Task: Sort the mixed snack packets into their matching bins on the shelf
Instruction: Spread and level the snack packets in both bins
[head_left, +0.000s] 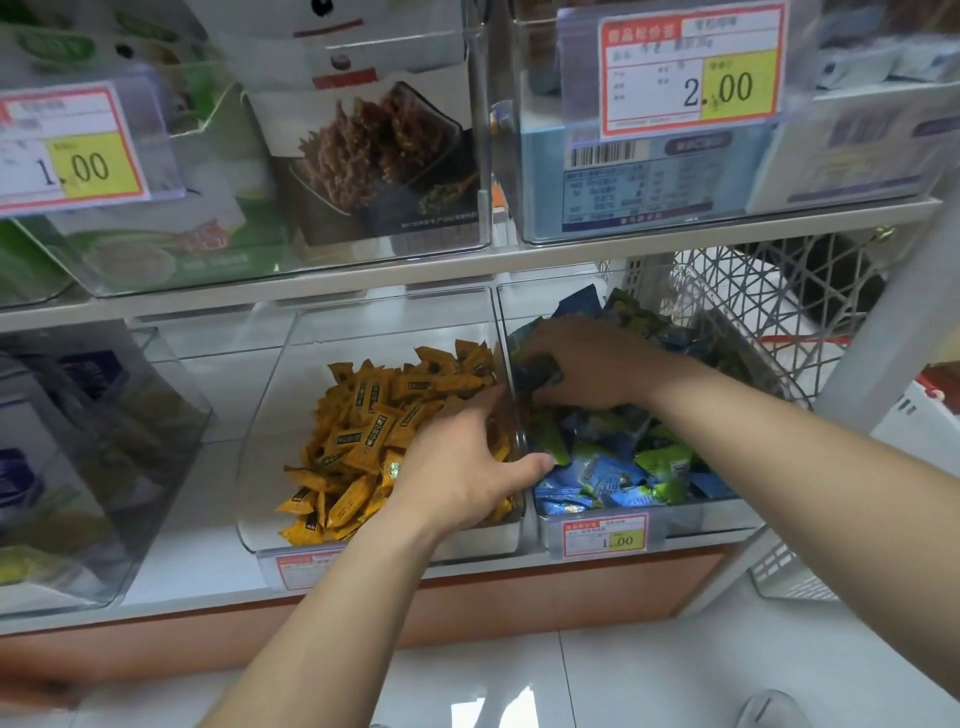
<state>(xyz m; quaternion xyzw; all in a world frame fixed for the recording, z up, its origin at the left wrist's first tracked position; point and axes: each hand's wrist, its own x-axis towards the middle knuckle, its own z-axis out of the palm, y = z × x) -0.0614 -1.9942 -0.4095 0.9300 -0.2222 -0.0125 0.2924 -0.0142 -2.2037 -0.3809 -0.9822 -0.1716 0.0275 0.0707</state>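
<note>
Digging into the right bin (719, 512), the right hand (587, 364) curls its fingers round a dark packet (540, 370) at the far left of the pile, close against the clear wall (505, 338) that parts it from the middle bin (278, 400). Whether it holds one packet or several cannot be told. The right bin has blue packets (592, 478) and green packets (667, 460) jumbled together, so sorting there looks unfinished. The middle bin shows only yellow packets (363, 415).

The left hand (457, 462) lies flat and spread on the right edge of the yellow heap, fingers straight, gripping nothing. Its thumb reaches across the wall toward a green packet.

The main risk is probably a mixed grab: the packets are small, glossy and overlapping, so curled fingers may lift a blue and a green one together, and one would end up in the wrong place. A loosely held packet could also slip on its way over the wall and drop among the yellow ones, where it would be easy to miss. The left hand's weight on the heap might nudge yellow packets over the low near lip of the middle bin. A snagged thumb could drag a green packet across.

A grey basket (753, 312) stands far right.
</note>
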